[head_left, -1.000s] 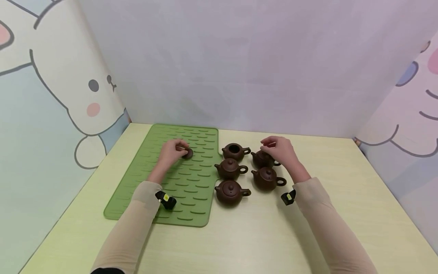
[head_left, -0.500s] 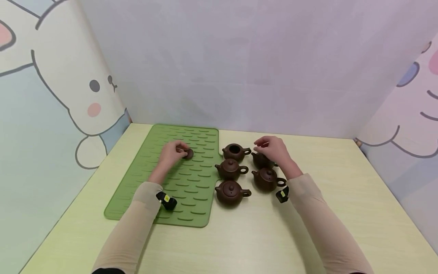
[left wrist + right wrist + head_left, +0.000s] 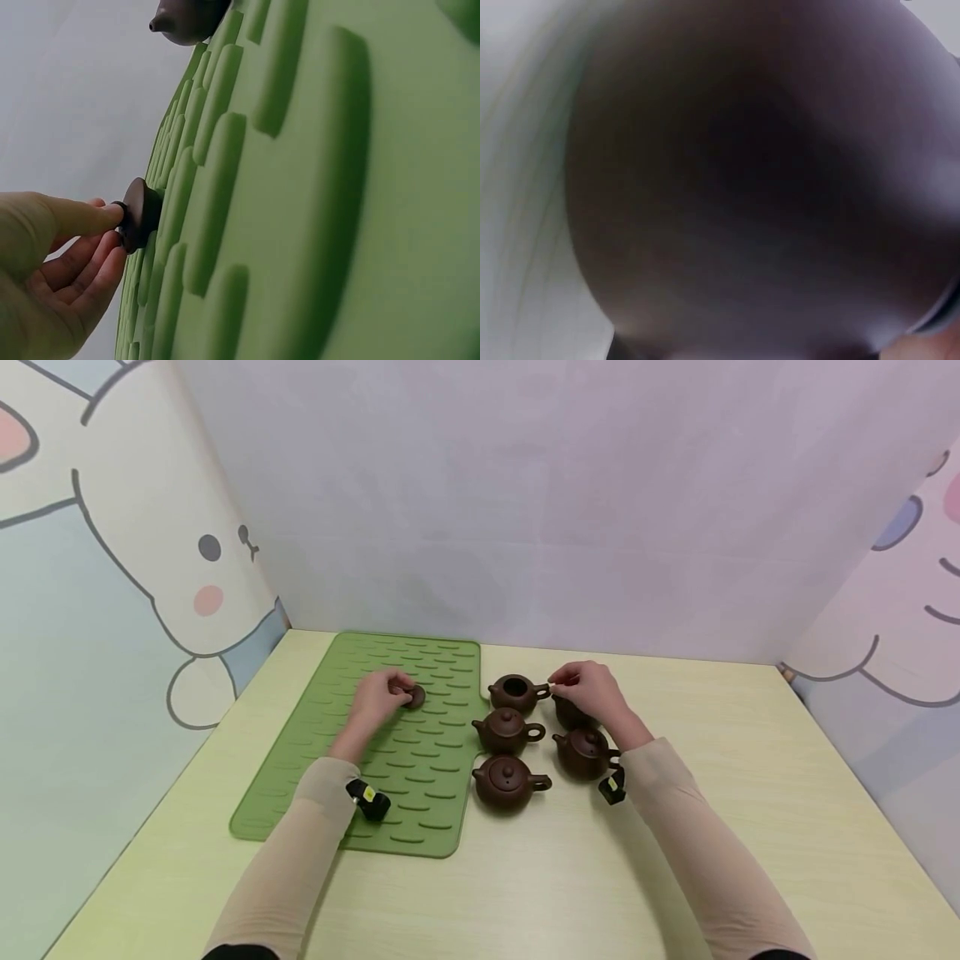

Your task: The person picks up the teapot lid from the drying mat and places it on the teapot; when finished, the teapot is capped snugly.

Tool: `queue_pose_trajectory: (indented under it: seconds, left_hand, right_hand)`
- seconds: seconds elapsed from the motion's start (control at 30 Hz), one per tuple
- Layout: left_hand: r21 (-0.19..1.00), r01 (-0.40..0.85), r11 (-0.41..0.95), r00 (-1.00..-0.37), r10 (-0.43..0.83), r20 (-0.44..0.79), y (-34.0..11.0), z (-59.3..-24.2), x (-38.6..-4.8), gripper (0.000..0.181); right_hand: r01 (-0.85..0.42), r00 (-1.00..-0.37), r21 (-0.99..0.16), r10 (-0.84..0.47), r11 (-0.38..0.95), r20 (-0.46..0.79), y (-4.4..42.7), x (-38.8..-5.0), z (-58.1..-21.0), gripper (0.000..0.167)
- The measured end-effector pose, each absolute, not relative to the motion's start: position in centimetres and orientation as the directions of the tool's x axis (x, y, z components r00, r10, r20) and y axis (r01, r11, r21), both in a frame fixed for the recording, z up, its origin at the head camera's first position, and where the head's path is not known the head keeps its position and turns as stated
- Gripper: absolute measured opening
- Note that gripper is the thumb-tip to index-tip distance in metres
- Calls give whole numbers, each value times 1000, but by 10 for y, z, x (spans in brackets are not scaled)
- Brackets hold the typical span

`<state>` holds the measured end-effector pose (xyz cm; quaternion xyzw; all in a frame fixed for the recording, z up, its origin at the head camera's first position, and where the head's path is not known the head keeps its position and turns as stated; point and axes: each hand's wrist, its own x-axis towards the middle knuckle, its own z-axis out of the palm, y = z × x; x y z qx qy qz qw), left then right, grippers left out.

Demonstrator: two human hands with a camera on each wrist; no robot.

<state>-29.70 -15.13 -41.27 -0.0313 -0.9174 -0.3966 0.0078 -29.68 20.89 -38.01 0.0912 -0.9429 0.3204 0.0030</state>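
Observation:
In the head view, my left hand [image 3: 377, 700] is over the green mat [image 3: 360, 814]. Its thumb and fingers pinch the knob of a dark brown teapot lid [image 3: 417, 697]; the left wrist view shows this lid [image 3: 139, 216] on edge against the ridged mat. My right hand [image 3: 595, 693] reaches over a brown teapot [image 3: 572, 714], hiding its top. Thumb and fingertips meet the handle end of a lidless teapot [image 3: 504, 695]; whether they grip it is unclear. A blurred dark brown teapot body [image 3: 742, 225] fills the right wrist view, hiding the fingers.
Two lidded teapots, one in the middle [image 3: 501, 731] and one in front [image 3: 502, 785], stand by the mat's right edge. Another lidded teapot [image 3: 581, 753] stands close under my right forearm. A pale wall [image 3: 525, 527] rises behind the table [image 3: 555, 885].
My right hand has moved left and slightly down, from above the back right teapot to the lidless teapot's handle. My left hand stays on the lid.

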Motion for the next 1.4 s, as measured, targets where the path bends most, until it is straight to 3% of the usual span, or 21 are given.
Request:
queue_pose_trajectory:
  seconds: [0.27,1.4]
  left_hand:
    - [720,31,693,-999,36,9,-147,-406,-297,15]
    - [735,175,656,-982,168,84,-69,-372,-305,14]
  right_hand:
    - [-178,-983,-599,-172,781,67,206,-298,-382,15]
    - [-149,-989,-604,-115,783,94,201,-301,-391,8]
